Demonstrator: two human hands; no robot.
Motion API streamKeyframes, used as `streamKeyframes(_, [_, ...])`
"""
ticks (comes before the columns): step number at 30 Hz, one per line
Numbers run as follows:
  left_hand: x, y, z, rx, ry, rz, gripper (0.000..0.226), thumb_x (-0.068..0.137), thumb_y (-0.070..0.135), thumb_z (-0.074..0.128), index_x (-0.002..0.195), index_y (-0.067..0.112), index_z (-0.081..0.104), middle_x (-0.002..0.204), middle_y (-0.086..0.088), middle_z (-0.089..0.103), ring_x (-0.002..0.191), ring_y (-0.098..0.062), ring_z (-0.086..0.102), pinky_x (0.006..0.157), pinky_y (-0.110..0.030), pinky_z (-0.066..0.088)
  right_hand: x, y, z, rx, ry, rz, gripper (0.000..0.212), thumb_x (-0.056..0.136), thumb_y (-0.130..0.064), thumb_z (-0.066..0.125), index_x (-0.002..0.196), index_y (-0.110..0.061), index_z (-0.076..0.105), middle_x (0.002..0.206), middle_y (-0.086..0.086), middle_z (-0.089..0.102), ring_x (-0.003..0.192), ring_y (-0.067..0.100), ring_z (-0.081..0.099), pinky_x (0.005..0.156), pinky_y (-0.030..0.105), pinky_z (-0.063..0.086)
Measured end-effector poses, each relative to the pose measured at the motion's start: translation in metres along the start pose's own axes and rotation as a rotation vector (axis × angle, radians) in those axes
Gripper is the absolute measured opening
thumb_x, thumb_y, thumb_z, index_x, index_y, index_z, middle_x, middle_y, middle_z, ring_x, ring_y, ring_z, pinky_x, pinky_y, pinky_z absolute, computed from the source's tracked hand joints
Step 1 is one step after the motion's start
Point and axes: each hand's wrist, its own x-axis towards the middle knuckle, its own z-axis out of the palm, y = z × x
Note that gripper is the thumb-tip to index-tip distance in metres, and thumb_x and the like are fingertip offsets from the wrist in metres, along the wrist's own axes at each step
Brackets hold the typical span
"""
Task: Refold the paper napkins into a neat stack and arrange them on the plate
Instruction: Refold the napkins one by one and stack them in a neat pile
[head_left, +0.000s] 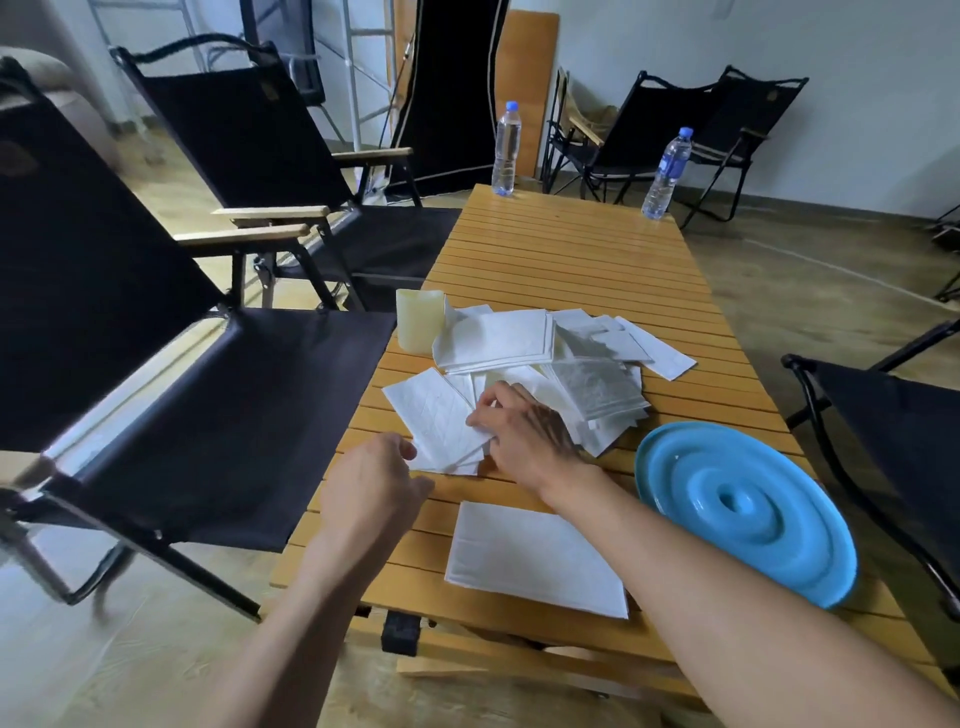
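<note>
A loose pile of white paper napkins (561, 364) lies spread over the middle of the slatted wooden table (571, 249). One napkin (439, 415) sits at the pile's near left edge. My right hand (519, 426) pinches its right edge, and my left hand (376, 483) grips its near corner. A folded napkin (535, 558) lies flat near the table's front edge. The blue plate (748, 509) rests at the right, with nothing on it.
A pale cream cup (418, 327) stands just left of the pile. Two water bottles (505, 150) (667, 174) stand at the table's far end. Black folding chairs (208, 364) flank the table on the left and right (904, 415).
</note>
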Motion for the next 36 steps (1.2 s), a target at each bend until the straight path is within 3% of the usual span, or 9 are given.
streamKeyframes(3, [0.002,0.0,-0.006,-0.033,0.036,0.004,0.037,0.085,0.031,0.078,0.119,0.021,0.066,0.096,0.008,0.069,0.087,-0.015,0.066,0.074,-0.033,0.06,0.008,0.004,-0.002,0.093,0.011,0.053,0.024,0.091,-0.009,0.059,0.103,-0.019,0.078,0.119,-0.006,0.063,0.117,0.019,0.052,0.084,0.032,0.047])
streamKeyframes(8, [0.0,0.005,-0.012,-0.133,0.094,0.083,0.056,0.082,0.028,0.081,0.133,0.028,0.058,0.134,-0.002,0.06,0.108,-0.019,0.062,0.08,-0.03,0.048,-0.007,0.013,-0.03,0.317,0.213,0.139,0.015,0.088,-0.014,0.07,0.095,-0.02,0.081,0.111,-0.008,0.073,0.105,0.011,0.064,0.084,0.022,0.048])
streamKeyframes(11, [-0.003,0.01,-0.014,-0.14,0.012,0.211,0.076,0.078,0.034,0.084,0.145,0.036,0.046,0.156,-0.008,0.035,0.145,-0.027,0.029,0.11,-0.043,0.037,-0.029,0.01,-0.053,0.497,0.248,0.148,0.013,0.087,-0.02,0.074,0.092,-0.031,0.079,0.097,-0.017,0.074,0.09,0.002,0.066,0.069,0.008,0.045])
streamKeyframes(14, [-0.008,0.019,-0.014,-0.159,0.029,0.333,0.061,0.083,0.038,0.078,0.139,0.031,0.056,0.161,-0.006,0.031,0.153,-0.028,0.011,0.12,-0.052,0.02,-0.053,0.006,-0.075,0.69,0.23,0.193,0.022,0.086,-0.024,0.077,0.079,-0.044,0.074,0.08,-0.028,0.073,0.069,-0.007,0.065,0.062,0.005,0.043])
streamKeyframes(17, [-0.01,0.024,-0.024,-0.464,0.007,0.405,0.025,0.088,0.035,0.074,0.109,0.023,0.075,0.112,0.017,0.07,0.112,-0.009,0.061,0.085,-0.019,0.052,-0.075,0.013,-0.087,0.89,0.171,0.264,0.016,0.087,-0.019,0.077,0.079,-0.033,0.078,0.082,-0.015,0.077,0.076,-0.003,0.068,0.074,0.018,0.051])
streamKeyframes(20, [-0.009,0.023,-0.035,-0.607,-0.215,0.402,0.01,0.085,0.033,0.077,0.077,0.028,0.074,0.073,0.019,0.07,0.065,0.002,0.063,0.053,-0.009,0.044,-0.092,0.021,-0.09,0.916,0.016,0.402,0.009,0.084,-0.017,0.077,0.092,-0.02,0.078,0.089,-0.005,0.078,0.085,0.007,0.07,0.085,0.038,0.057])
streamKeyframes(24, [-0.012,0.022,-0.032,-0.429,-0.402,0.399,0.014,0.082,0.031,0.079,0.07,0.026,0.075,0.065,0.015,0.068,0.056,0.004,0.058,0.045,-0.01,0.039,-0.104,0.017,-0.09,1.041,-0.208,0.369,0.044,0.073,-0.026,0.082,0.115,-0.02,0.07,0.107,-0.003,0.077,0.103,0.015,0.072,0.092,0.032,0.056])
streamKeyframes(29, [-0.012,0.017,-0.026,-0.46,-0.579,0.206,0.018,0.076,0.029,0.086,0.091,0.027,0.076,0.083,0.009,0.077,0.075,-0.004,0.071,0.058,-0.016,0.053,-0.105,0.026,-0.09,0.938,-0.242,0.548,0.015,0.081,-0.019,0.082,0.092,-0.011,0.076,0.093,0.01,0.078,0.082,0.018,0.072,0.076,0.032,0.059])
streamKeyframes(36, [-0.006,0.01,-0.003,-0.52,-0.477,-0.056,0.011,0.082,0.015,0.081,0.09,0.012,0.073,0.077,0.0,0.076,0.062,-0.008,0.072,0.05,-0.017,0.053,-0.114,0.042,-0.082,0.648,-0.417,0.749,0.02,0.08,-0.022,0.084,0.09,-0.009,0.073,0.075,0.007,0.077,0.057,0.009,0.066,0.051,0.021,0.051])
